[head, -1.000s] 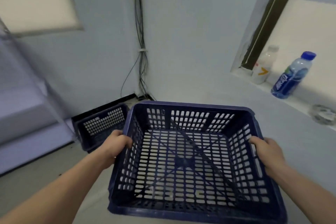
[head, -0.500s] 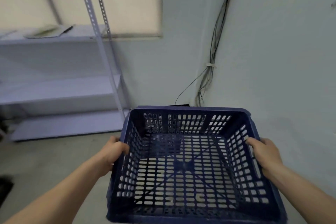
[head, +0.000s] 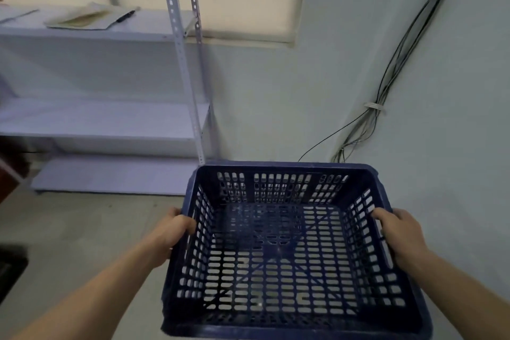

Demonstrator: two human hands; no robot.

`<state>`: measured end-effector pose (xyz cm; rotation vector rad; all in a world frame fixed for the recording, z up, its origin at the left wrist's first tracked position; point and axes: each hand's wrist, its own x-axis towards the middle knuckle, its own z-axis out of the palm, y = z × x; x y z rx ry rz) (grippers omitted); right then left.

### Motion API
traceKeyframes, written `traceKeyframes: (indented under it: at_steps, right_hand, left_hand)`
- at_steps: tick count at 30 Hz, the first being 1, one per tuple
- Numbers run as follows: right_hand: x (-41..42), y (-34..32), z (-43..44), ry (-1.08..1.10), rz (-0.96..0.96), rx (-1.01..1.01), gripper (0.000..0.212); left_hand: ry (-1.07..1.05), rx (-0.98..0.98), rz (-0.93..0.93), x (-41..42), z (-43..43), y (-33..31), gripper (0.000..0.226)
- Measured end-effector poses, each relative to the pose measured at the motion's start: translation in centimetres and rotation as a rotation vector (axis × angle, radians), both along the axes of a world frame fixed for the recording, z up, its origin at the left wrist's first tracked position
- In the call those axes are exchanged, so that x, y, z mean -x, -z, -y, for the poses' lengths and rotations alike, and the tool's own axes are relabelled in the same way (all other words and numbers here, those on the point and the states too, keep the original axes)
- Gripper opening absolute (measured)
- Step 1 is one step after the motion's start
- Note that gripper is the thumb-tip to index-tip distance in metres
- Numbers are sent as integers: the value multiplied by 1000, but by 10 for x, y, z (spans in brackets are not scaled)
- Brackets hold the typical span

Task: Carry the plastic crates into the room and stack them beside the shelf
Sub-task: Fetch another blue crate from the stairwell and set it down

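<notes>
Mid-carry, gripping crate (head: 287, 168) by its side walls, left hand (head: 172, 232) and right hand (head: 400, 232) both curled round them; next, likely lowering it level beside shelf (head: 110, 130).

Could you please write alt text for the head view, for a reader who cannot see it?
A left hand and a right hand grip the side rims of an empty blue plastic crate above the floor. A pale metal shelf stands behind it on the left; cables run down the wall.
</notes>
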<state>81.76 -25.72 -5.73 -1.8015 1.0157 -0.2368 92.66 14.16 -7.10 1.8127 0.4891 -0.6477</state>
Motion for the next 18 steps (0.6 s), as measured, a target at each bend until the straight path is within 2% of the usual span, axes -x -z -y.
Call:
traceKeyframes:
  at_steps: [6,14,18]
  right_hand:
    - [-100,36,4,27,-17,-8,24]
    - [-209,74,21,6,-104,-33,21]
    - [-262,103,32,24,-139,-110,47]
  left_hand:
    - [-12,-10,-5,-103,0,24,48]
    - [-29,-27,-49,-206,15,53,45]
    - [-60,-54,-63,-246,28,69,42]
